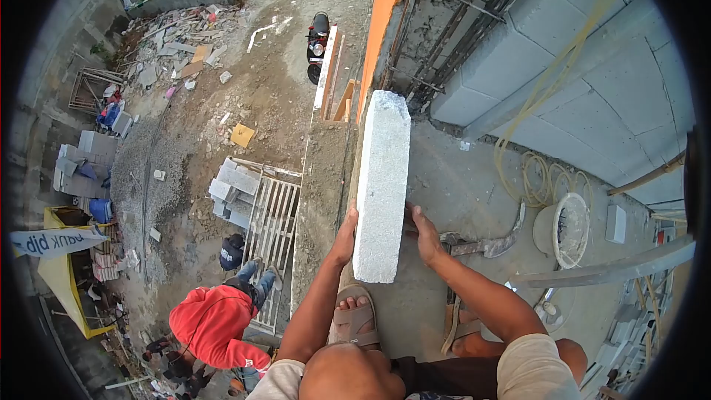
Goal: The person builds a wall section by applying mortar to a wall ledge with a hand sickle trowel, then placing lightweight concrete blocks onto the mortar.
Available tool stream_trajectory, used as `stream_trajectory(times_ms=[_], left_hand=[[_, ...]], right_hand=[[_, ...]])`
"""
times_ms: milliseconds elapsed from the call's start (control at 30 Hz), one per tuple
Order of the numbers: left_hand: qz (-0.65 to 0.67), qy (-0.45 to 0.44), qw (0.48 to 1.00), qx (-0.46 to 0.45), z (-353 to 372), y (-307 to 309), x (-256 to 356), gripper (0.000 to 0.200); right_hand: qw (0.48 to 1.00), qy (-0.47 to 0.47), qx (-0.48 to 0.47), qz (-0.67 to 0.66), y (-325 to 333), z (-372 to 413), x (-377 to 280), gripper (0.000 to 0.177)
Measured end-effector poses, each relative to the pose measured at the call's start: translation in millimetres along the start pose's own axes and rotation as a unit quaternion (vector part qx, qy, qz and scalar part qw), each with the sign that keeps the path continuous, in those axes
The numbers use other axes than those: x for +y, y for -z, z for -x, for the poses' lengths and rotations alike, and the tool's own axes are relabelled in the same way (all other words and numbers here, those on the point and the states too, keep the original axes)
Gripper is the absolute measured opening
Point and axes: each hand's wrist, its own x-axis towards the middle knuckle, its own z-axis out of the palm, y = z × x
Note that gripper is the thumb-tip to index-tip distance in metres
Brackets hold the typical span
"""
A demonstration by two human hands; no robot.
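Note:
A long white lightweight concrete block (382, 181) stands on its edge along the rim of an upper concrete floor. My left hand (345, 235) presses flat against its left face near the close end. My right hand (425, 231) grips the opposite face at the same end. Both hands hold the block between them. My sandalled left foot (354, 317) rests just behind the block, by the slab edge.
Left of the slab edge (323, 178) is a drop to the ground, where a person in a red shirt (215, 326) crouches beside stacked blocks (233, 192) and a metal grate. A block wall (592, 74), rebar column, yellow hose coil (544, 178) and bucket (563, 230) stand on the right.

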Motion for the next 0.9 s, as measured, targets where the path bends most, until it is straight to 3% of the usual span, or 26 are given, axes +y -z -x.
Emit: stream_trajectory(times_ms=[67,100,167,200,267,367,433,567,633,700,767,900], left_hand=[[0.025,0.006,1.0,-0.007,1,0,1,0.08],[0.046,0.027,0.999,-0.009,3,-4,3,0.077],[0.063,0.048,0.997,-0.009,3,-2,4,0.074],[0.069,0.047,0.996,-0.015,1,1,0,0.072],[0.073,0.049,0.996,-0.019,3,0,1,0.07],[0.116,0.061,0.991,-0.034,2,-4,2,0.071],[0.099,0.029,0.994,0.025,-1,-3,-6,0.072],[0.055,0.001,0.998,0.042,3,3,-15,0.071],[0.087,0.056,0.995,0.008,7,2,-10,0.072],[0.087,0.056,0.995,0.002,6,-2,-4,0.073],[0.088,0.054,0.995,0.0,5,-7,7,0.074],[0.061,0.013,0.998,-0.002,-4,-11,5,0.078]], right_hand=[[0.982,0.09,0.063,-0.157,-29,-8,27,0.076],[0.981,0.089,0.062,-0.161,-36,-10,47,0.076],[0.974,0.189,-0.004,-0.126,-51,-10,75,0.074],[0.974,0.188,-0.005,-0.128,-59,-8,80,0.074],[0.926,0.071,-0.058,-0.367,-79,8,72,0.072],[0.908,0.088,-0.079,-0.402,-85,15,63,0.07],[0.909,0.083,-0.054,-0.405,-91,21,56,0.069],[0.907,0.066,-0.045,-0.413,-91,27,62,0.068],[0.903,0.058,-0.062,-0.42,-85,26,66,0.068],[0.901,0.049,-0.08,-0.425,-81,22,70,0.068],[0.906,0.041,-0.034,-0.42,-81,15,69,0.068],[0.887,0.088,-0.084,-0.446,-72,-8,85,0.059]])
